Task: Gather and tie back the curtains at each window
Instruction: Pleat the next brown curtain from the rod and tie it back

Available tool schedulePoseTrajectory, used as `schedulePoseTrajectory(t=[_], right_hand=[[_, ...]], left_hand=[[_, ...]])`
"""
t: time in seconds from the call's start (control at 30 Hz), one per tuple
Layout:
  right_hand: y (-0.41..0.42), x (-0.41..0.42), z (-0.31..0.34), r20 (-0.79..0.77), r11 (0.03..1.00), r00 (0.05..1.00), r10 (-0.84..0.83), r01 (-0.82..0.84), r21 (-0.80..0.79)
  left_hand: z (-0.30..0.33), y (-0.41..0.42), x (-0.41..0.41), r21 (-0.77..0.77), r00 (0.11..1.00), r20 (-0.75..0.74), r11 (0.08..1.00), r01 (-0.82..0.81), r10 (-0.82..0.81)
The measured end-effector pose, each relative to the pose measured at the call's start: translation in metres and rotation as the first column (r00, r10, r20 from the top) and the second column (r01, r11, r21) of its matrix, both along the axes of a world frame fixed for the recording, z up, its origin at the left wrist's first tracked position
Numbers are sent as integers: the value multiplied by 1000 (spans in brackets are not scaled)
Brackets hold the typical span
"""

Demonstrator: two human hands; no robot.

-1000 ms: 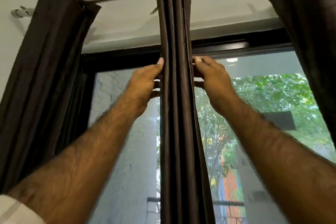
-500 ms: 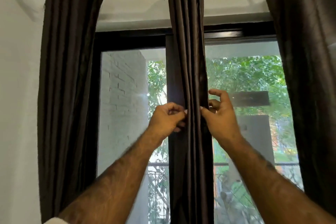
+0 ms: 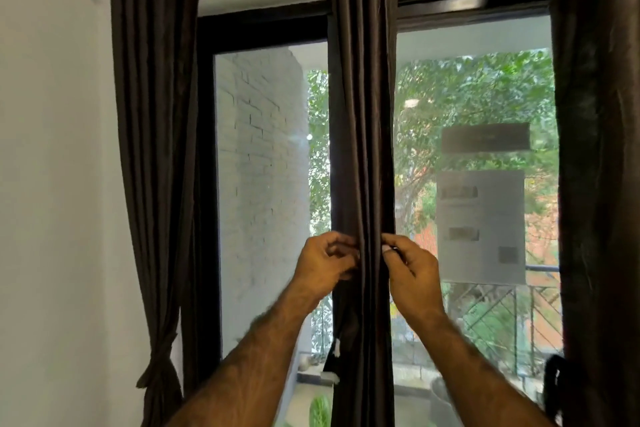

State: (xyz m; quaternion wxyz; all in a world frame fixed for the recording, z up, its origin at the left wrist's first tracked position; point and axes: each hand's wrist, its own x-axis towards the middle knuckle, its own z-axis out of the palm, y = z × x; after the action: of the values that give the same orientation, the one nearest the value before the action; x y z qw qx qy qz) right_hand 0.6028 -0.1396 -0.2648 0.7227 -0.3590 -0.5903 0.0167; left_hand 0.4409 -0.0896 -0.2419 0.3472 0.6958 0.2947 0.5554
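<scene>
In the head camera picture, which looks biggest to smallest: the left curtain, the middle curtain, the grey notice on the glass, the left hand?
1. Left curtain and middle curtain: too alike to rank.
2. Grey notice.
3. Left hand, though nearness to the camera enlarges it.

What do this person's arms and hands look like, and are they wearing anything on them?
Both forearms are bare and hairy. No gloves, rings, watch or bands show on the left hand or the right hand. The fingernails are short. No sleeve reaches into view, so what is worn higher up the arms cannot be told.
</scene>
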Motion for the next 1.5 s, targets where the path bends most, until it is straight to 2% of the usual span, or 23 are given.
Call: schedulePoseTrajectory(t=[0.07,0.17,0.3,0.37,0.43,0.53,0.67,0.8,0.9,1.03,1.17,1.27,1.37,1.5], right_hand=[[-8,-3,-19,-41,998,998,48,-50,-42],[-16,-4,-37,-29,995,1000,9,-12,-101],[-23,-4,-47,46,998,998,-50,52,-44],[-29,-3,-52,131,991,982,-134,132,23],[-30,-2,-63,294,976,931,-219,202,85],[-27,-6,-81,453,971,863,-223,237,26],[-27,-22,-97,396,972,902,-171,221,-83],[-24,-28,-106,262,949,941,-215,265,-172],[-17,-31,-109,255,924,941,-221,285,-255],[-14,-40,-123,307,876,917,-255,354,-329],[-33,-48,-132,308,872,888,-342,421,-248],[-45,-55,-138,471,887,808,-355,450,-103],[-42,-57,-137,556,891,746,-368,453,-19],[-38,-51,-134,584,902,746,-321,428,-52]], left_hand=[[-20,2,2,-5,998,-31,999,-47,46],[-34,1,2,20,987,-76,990,-139,141],[-40,-7,-6,45,968,-94,972,-230,234],[-44,-18,-15,73,971,-48,970,-230,234],[-51,-29,-24,127,974,-5,967,-223,225],[-62,-39,-36,201,971,-9,952,-231,237],[-72,-34,-47,162,972,-41,961,-223,232],[-69,-28,-49,119,973,-39,967,-223,229],[-65,-26,-46,101,978,-65,976,-193,200],[-67,-25,-45,227,945,-160,942,-246,285],[-74,-37,-54,359,909,-153,879,-315,388],[-81,-44,-60,441,887,-139,829,-343,441],[-82,-41,-55,484,910,-145,830,-278,389],[-82,-44,-43,452,925,-154,857,-246,346]])
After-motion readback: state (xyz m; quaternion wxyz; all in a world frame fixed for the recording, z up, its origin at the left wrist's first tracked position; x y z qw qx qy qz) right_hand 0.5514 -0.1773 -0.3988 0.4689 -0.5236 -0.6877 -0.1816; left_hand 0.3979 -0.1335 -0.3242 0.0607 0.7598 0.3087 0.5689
